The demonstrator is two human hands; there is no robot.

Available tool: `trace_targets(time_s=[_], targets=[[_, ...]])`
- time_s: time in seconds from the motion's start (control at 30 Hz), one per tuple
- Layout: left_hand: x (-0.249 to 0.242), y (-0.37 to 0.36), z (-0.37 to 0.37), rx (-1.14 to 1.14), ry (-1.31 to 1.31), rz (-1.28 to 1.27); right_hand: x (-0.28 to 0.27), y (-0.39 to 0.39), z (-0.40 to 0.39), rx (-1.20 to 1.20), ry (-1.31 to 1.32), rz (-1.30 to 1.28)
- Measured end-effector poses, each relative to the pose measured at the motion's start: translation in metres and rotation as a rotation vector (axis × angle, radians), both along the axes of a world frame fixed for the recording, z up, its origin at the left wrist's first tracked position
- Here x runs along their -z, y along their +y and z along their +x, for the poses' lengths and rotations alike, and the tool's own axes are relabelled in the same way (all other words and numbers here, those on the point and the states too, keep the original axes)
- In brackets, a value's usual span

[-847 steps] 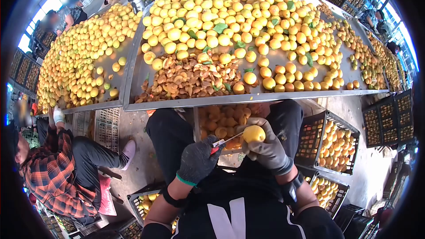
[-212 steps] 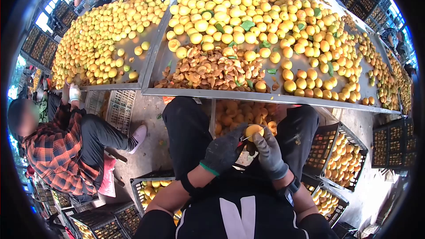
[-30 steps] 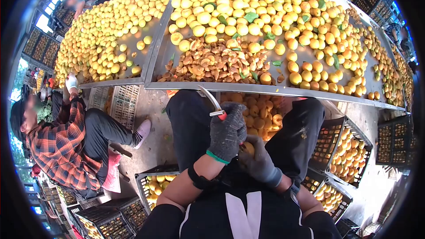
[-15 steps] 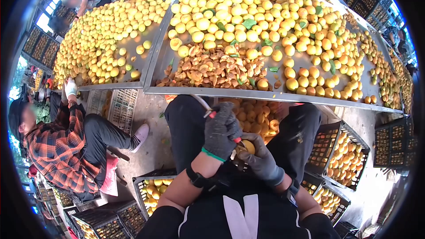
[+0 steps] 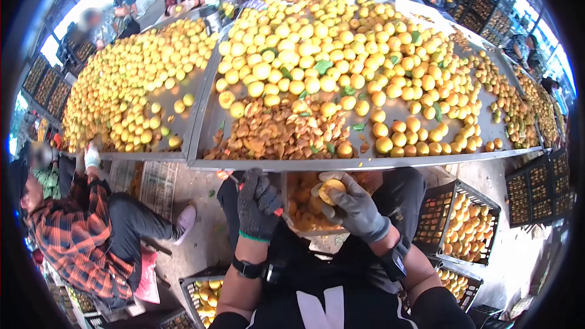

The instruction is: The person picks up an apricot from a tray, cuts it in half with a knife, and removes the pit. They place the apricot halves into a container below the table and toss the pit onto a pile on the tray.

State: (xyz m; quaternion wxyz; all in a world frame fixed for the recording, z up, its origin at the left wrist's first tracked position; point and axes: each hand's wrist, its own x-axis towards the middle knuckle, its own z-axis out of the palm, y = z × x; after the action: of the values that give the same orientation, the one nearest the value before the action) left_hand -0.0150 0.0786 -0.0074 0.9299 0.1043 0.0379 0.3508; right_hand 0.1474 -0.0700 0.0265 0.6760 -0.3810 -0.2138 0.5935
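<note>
My left hand (image 5: 257,201), in a dark grey knit glove with a green cuff, is closed around a small red-handled tool (image 5: 278,212). Most of that tool is hidden by the fingers. My right hand (image 5: 358,210), gloved in grey, grips a yellow-orange fruit (image 5: 333,192) between thumb and fingers, with a paler face showing. Both hands are apart, just below the front edge of the metal table (image 5: 341,163). Between my knees, under the hands, a container of orange fruit pieces (image 5: 303,198) is partly covered by them.
Yellow fruit (image 5: 292,52) and a pile of brown scraps (image 5: 286,131) lie on the table. Fruit-filled black crates stand right (image 5: 469,225) and lower left (image 5: 207,295). A person in a plaid shirt (image 5: 76,237) sits at left; other people are across the table.
My hands have separated: the left moved left with the tool, the right rose slightly with the fruit. The tool has come away from the fruit. My view has tilted up.
</note>
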Motion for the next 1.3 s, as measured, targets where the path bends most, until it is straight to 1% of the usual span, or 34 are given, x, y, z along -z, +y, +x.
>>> trace_targets(time_s=[0.03, 0.07, 0.1, 0.13, 0.17, 0.2, 0.27, 0.3, 0.33, 0.37, 0.4, 0.43, 0.47, 0.5, 0.53, 0.57, 0.63, 0.67, 0.7, 0.73, 0.77, 0.83, 0.9, 0.97, 1.0, 1.03, 1.07, 1.13, 1.17, 1.2, 1.27, 1.3], targets=[[0.008, -0.001, -0.001, 0.015, 0.005, -0.025, 0.003, 0.01, 0.003, 0.07, 0.0, -0.032], [0.017, -0.002, -0.001, 0.029, 0.014, -0.051, 0.008, 0.017, 0.012, 0.088, -0.014, -0.026], [0.027, -0.003, -0.001, 0.043, 0.002, -0.046, 0.015, 0.026, 0.022, 0.134, -0.139, -0.032], [0.037, -0.002, -0.002, 0.052, 0.07, -0.071, 0.02, 0.035, 0.03, 0.177, -0.262, -0.041], [0.039, -0.002, -0.001, 0.058, 0.139, -0.096, 0.021, 0.044, 0.037, 0.219, -0.25, -0.123], [0.041, -0.003, 0.001, 0.064, 0.134, -0.095, 0.029, 0.059, 0.047, 0.226, -0.255, -0.123], [0.037, -0.006, 0.005, 0.043, 0.332, -0.109, 0.062, 0.089, 0.073, 0.447, -0.186, -0.112], [0.039, -0.005, 0.005, 0.05, 0.327, -0.105, 0.087, 0.097, 0.084, 0.454, -0.191, -0.109], [0.041, -0.004, 0.005, 0.06, 0.328, -0.073, 0.114, 0.103, 0.095, 0.579, -0.579, -0.081], [0.044, -0.002, 0.004, 0.069, 0.329, -0.042, 0.111, 0.104, 0.095, 0.692, -0.97, -0.053], [0.045, -0.002, 0.003, 0.074, 0.325, -0.04, 0.108, 0.092, 0.095, 0.698, -0.974, -0.053], [0.047, -0.003, 0.003, 0.077, 0.304, -0.002, 0.067, 0.071, 0.081, 0.414, -0.664, -0.173], [0.047, -0.004, 0.003, 0.081, 0.283, 0.035, 0.044, 0.056, 0.07, 0.134, -0.345, -0.283], [0.045, -0.005, 0.004, 0.092, 0.283, 0.032, 0.047, 0.044, 0.062, 0.025, -0.451, -0.283], [0.042, -0.008, 0.004, 0.081, 0.341, 0.019, 0.054, 0.031, 0.052, -0.087, -0.556, -0.285], [0.04, -0.009, 0.004, 0.069, 0.4, 0.008, 0.067, 0.019, 0.043, -0.08, -0.554, -0.291], [0.039, -0.012, 0.006, 0.112, 0.368, 0.007, 0.092, 0.002, 0.03, 0.054, -1.011, -0.429], [0.038, -0.013, 0.007, 0.147, 0.337, 0.012, 0.099, -0.003, 0.03, 0.059, -1.008, -0.432], [0.038, -0.015, 0.008, 0.151, 0.339, 0.014, 0.105, -0.007, 0.03, 0.08, -1.336, -0.502], [0.039, -0.017, 0.008, 0.155, 0.404, 0.031, 0.106, -0.009, 0.032, 0.1, -1.664, -0.567], [0.04, -0.019, 0.009, 0.158, 0.47, 0.047, 0.096, -0.008, 0.04, 0.103, -1.662, -0.565], [0.039, -0.02, 0.008, 0.172, 0.514, 0.041, 0.063, -0.003, 0.071, 0.003, -1.398, -0.053], [0.035, -0.02, 0.011, 0.185, 0.553, 0.034, 0.018, 0.007, 0.092, 0.089, -1.383, -0.34], [0.031, -0.022, 0.013, 0.188, 0.617, 0.007, 0.016, 0.022, 0.137, 0.308, -1.433, -0.448], [0.041, -0.023, 0.013, 0.189, 0.619, 0.007, 0.018, 0.03, 0.159, 0.344, -1.842, -0.631], [0.058, -0.023, 0.013, 0.201, 0.559, -0.056, 0.024, 0.032, 0.179, 0.347, -1.948, -0.628], [0.063, -0.021, 0.015, 0.211, 0.497, -0.115, 0.032, 0.036, 0.19, 0.35, -1.948, -0.623], [0.063, -0.021, 0.014, 0.223, 0.522, -0.077, 0.043, 0.045, 0.202, 0.144, -1.931, -0.837], [0.061, -0.022, 0.015, 0.242, 0.545, -0.038, 0.045, 0.05, 0.204, 0.132, -1.867, -0.916], [0.06, -0.021, 0.016, 0.238, 0.544, -0.037, 0.047, 0.05, 0.207, 0.133, -1.869, -0.912], [0.058, -0.023, 0.018, 0.221, 0.562, -0.033, 0.05, 0.043, 0.206, 0.371, -1.772, -0.622], [0.057, -0.023, 0.018, 0.219, 0.562, -0.035, 0.052, 0.04, 0.203, 0.367, -1.772, -0.62]])
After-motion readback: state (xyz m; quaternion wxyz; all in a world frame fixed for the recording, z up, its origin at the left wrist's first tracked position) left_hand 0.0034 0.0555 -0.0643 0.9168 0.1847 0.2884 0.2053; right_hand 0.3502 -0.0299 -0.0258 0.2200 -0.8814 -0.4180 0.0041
